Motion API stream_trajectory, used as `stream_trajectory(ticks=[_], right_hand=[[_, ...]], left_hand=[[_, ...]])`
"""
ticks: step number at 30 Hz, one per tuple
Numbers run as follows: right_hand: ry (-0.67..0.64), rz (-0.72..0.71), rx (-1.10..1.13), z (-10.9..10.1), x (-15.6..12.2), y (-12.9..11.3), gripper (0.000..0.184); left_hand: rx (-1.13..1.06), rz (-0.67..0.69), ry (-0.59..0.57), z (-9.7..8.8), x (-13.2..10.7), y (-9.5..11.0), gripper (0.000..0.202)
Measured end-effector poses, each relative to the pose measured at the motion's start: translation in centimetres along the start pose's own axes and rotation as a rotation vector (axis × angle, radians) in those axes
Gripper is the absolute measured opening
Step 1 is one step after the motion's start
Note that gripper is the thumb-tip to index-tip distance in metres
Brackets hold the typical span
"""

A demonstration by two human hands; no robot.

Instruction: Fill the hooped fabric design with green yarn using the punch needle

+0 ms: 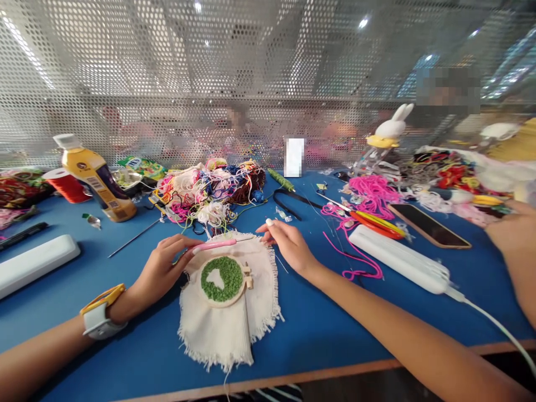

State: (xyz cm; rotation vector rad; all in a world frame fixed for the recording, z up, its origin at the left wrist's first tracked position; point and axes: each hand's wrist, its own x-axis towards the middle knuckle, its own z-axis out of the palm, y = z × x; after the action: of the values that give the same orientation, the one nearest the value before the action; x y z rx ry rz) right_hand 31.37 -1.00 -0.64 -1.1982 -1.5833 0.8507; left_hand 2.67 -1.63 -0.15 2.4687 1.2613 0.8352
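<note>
In the head view, the left hand (170, 257) is closed around a pink tool (215, 244) with a thin metal tip. The tool is just above the far part of a cream cloth (228, 335). The right hand (291, 245) is close to the tip, with its fingers loosely bent. I can't tell if it holds a thin thread. A round hoop (221, 305) grips the cloth, with fuzzy green loops (235, 279) inside.

The sharp tip points at the right fingers, so a slip could poke them. The big yarn pile (201, 192) sits right behind the cloth, so a loose strand could catch on the tool. A tug on the fringe could pull threads out.

The cloth's near end lies close to the front edge of the table (310, 335), and one thread hangs there. There is room to move just right of the cloth. Farther right, a white bar (400, 259) and another person's hand (513, 234) take up space.
</note>
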Motion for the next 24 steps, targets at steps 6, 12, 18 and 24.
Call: stream_trajectory(ticks=[6,12,18,24], right_hand=[[0.054,-0.546,-0.603,-0.3,-1.7,-1.5,0.032],[-0.172,-0.609,-0.671,1.1,-3.6,-2.3,0.034],[0.073,-0.085,-0.066,0.2,-1.8,-2.3,0.015],[0.084,0.246,0.287,-1.5,1.0,-1.2,0.024]], left_hand=[[0.025,0.026,0.027,-0.1,-0.1,0.6,0.025],[-0.18,0.016,-0.043,0.5,-2.1,4.7,0.021],[-0.028,0.039,0.099,0.6,-3.7,6.2,0.06],[0.055,0.022,0.099,0.1,-3.3,5.2,0.059]])
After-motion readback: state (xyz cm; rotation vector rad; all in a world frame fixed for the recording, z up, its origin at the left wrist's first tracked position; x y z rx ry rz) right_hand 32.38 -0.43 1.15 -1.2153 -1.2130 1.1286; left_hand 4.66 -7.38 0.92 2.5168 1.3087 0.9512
